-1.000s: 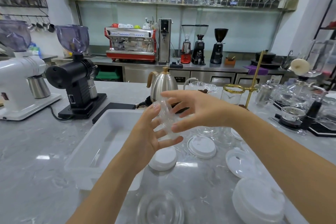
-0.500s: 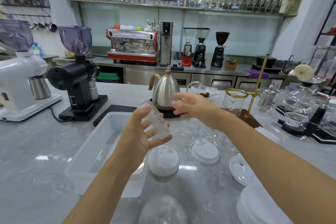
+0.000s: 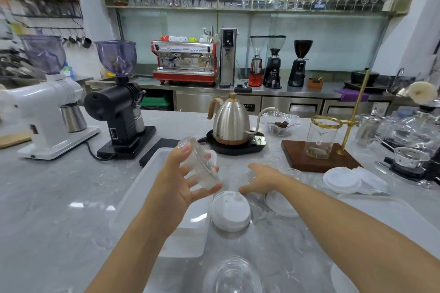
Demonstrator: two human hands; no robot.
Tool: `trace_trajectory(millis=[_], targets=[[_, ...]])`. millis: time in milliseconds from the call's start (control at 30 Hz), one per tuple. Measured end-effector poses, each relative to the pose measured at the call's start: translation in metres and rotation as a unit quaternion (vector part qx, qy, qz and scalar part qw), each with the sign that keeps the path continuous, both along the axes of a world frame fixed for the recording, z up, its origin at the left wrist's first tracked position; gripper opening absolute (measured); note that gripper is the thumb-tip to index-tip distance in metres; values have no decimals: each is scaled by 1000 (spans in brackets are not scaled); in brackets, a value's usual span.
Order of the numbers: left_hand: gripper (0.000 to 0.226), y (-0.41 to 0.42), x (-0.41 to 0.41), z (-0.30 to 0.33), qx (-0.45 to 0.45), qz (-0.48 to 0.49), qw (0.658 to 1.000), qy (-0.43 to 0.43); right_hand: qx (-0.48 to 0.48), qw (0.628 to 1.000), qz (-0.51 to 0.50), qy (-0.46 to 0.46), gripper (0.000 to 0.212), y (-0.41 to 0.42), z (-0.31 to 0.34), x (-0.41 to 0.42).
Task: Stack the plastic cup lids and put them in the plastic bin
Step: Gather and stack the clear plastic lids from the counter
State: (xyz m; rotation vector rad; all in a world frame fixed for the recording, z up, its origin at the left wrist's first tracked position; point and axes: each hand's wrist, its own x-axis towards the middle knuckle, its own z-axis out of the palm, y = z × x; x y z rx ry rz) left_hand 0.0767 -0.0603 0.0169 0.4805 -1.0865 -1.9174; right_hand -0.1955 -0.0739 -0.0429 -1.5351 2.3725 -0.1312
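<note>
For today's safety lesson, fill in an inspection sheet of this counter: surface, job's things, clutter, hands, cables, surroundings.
Surface: grey marble counter, glossy.
Job's things: clear lid stack held over the white bin; white lids and clear lids loose to the right.
Clutter: kettle, black grinder, white grinder, beaker on a wooden base.
Hands: left hand grips the stack; right hand open, reaching down to the lids.
Cables: black cord at the black grinder.
Surroundings: espresso machine, glass shelves behind.
</note>
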Motion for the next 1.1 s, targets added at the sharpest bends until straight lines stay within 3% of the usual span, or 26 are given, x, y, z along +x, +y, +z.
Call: trace_trajectory(millis=[133, 267, 400, 567, 667, 767, 1100], targets=[[67, -2, 1, -1, 1, 2, 1000, 1, -33, 999, 1, -19, 102, 0, -2, -3], [62, 0, -2, -1, -4, -2, 1000, 1, -126, 990, 4, -65, 101, 7, 11, -3], [48, 3, -10, 0, -1, -15, 1000, 1, -205, 962, 50, -176, 98, 30, 56, 3], [30, 11, -27, 3, 11, -25, 1000, -5, -206, 915, 157, -309, 89, 75, 121, 19], [39, 15, -37, 3, 17, -37, 999, -12, -191, 902, 214, -324, 87, 91, 141, 26], [46, 20, -46, 3, -5, -61, 998, -25, -172, 911, 243, -285, 87, 100, 149, 36], [49, 24, -59, 9, -64, -110, 991, -24, -150, 923, 250, -253, 81, 107, 152, 41]])
